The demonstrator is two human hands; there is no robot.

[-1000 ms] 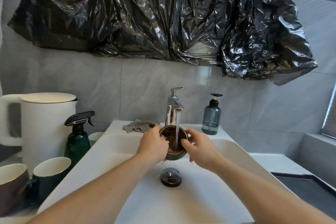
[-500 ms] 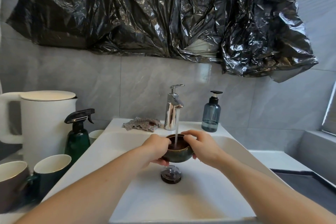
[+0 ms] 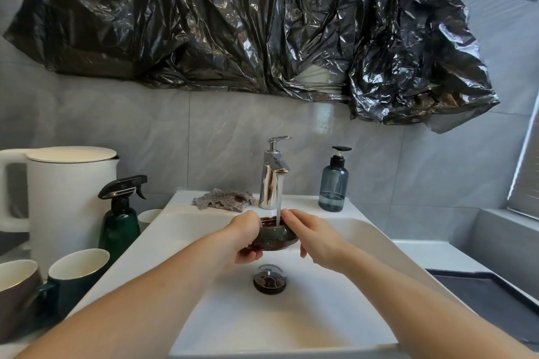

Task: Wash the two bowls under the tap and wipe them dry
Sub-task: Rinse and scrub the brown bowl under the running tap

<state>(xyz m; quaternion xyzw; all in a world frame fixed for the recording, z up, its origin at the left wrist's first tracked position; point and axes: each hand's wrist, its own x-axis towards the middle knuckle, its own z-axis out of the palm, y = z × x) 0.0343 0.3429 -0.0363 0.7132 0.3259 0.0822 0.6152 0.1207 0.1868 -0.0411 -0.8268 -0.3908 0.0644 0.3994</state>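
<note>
A small dark green bowl (image 3: 275,237) with a brown inside is held over the white sink (image 3: 315,318), tilted so its underside faces me. Water runs from the chrome tap (image 3: 272,175) into it. My left hand (image 3: 248,237) grips the bowl's left side, fingers curled under it. My right hand (image 3: 313,234) touches the bowl's right rim with its fingertips near the water stream. A patterned grey cloth (image 3: 223,202) lies on the sink's back ledge, left of the tap. A second bowl is not in view.
A drain plug (image 3: 269,278) sits in the sink bottom. A blue soap dispenser (image 3: 333,183) stands right of the tap. At the left are a white kettle (image 3: 62,201), a green spray bottle (image 3: 121,218) and two mugs (image 3: 73,280). Black plastic sheeting (image 3: 262,23) hangs overhead.
The bowl has tipped from upright to tilted away, showing its underside. My right hand has loosened from gripping the rim to touching it with the fingertips. Water keeps running.
</note>
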